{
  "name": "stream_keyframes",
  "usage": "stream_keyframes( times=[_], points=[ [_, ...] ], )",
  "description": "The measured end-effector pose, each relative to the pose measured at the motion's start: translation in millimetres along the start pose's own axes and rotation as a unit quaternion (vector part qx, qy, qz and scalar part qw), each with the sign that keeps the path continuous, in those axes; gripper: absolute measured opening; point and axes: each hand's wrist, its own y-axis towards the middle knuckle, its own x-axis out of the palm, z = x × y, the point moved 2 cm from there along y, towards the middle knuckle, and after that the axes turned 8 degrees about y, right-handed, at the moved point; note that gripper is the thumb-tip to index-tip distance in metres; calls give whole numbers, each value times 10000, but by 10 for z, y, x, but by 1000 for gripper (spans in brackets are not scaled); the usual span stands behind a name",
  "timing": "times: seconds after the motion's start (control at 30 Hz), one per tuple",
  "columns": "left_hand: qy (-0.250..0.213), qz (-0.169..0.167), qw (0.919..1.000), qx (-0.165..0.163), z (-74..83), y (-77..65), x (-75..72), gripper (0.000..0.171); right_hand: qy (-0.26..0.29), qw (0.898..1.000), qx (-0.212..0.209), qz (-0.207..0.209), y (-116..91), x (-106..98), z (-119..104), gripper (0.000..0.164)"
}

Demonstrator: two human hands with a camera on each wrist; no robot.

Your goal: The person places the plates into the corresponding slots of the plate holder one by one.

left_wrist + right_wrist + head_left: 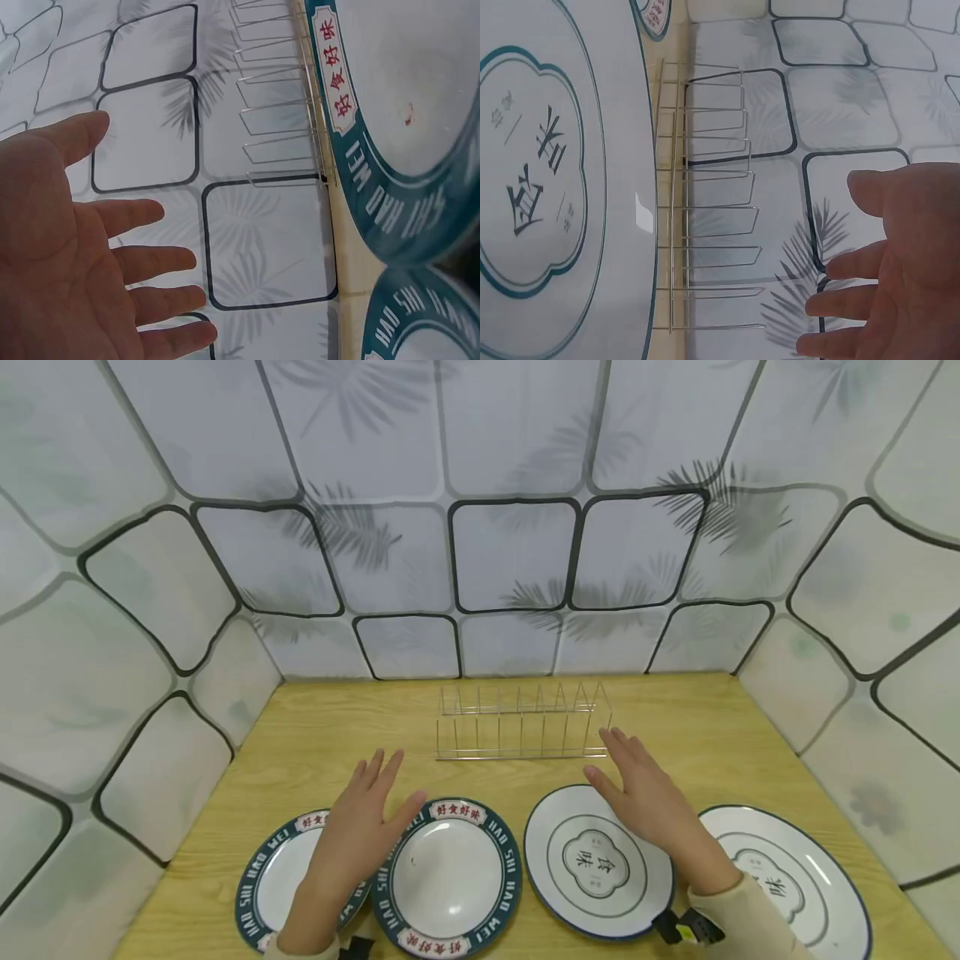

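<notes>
In the head view my left hand [358,835] hovers over the two green-rimmed plates, its fingers straight and spread, holding nothing. The far-left plate [258,893] is partly hidden beneath it; the other green-rimmed plate [448,881] lies just right of it. My right hand [648,802], also with straight fingers and nothing held, is above a white plate [570,860] with a thin blue rim. A second such white plate [810,885] lies at the far right, partly covered by the forearm. Behind the hands stands a wire dish rack [521,735] with no plates in it.
The wooden tabletop [352,718] is bounded by a patterned back wall [510,560] and side walls on the left [82,693] and right [847,693]. Black straps [686,928] show near the wrists.
</notes>
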Motion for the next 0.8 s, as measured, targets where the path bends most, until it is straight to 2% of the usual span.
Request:
stream_keyframes(
  times=[0.17,0.4,0.6,0.8],
  points=[
    [26,-212,9988,-434,-167,-65,-33,91,-53,9999,79,73,64,-64,68,75],
    [-3,-261,9961,-849,-381,-149,-83,95,81,9998,71,182,178,-175,123,74],
    [146,-385,9906,-1303,-579,-228,-130,95,102,9993,281,219,282,-245,210,74],
    [149,-487,9864,-1562,-738,-317,-144,90,165,9986,409,302,393,-287,286,66]
  ],
)
